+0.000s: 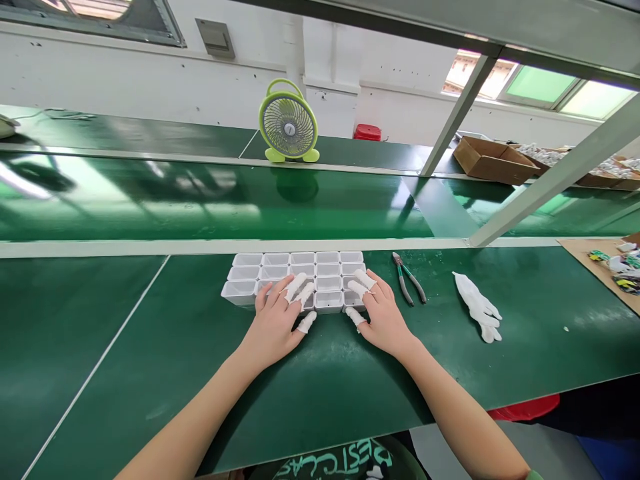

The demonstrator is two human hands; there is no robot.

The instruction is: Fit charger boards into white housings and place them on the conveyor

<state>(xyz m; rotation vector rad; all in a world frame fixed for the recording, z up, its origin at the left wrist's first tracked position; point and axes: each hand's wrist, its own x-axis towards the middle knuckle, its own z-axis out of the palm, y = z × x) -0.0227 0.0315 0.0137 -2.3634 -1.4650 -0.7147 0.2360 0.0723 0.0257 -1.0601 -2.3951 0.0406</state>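
A block of small white plastic bins (329, 302), set side by side in rows, sits on the green table before me. My left hand (280, 317) lies over the front bins left of the middle, fingers spread and palm down. On the right front bins rests my right hand (383, 317), its fingers also apart. White finger cots cover the thumb and some fingertips of both hands. Neither hand grips anything. The bins that show seem to have nothing in them; those under my fingers are partly hidden.
Green-handled pliers (409, 279) and a white glove (479, 308) lie to the right. Cardboard with small parts (625, 270) is at the far right. Behind runs a green conveyor belt (210, 200), with a green fan (289, 123) beyond. A slanted metal post (545, 180) rises right.
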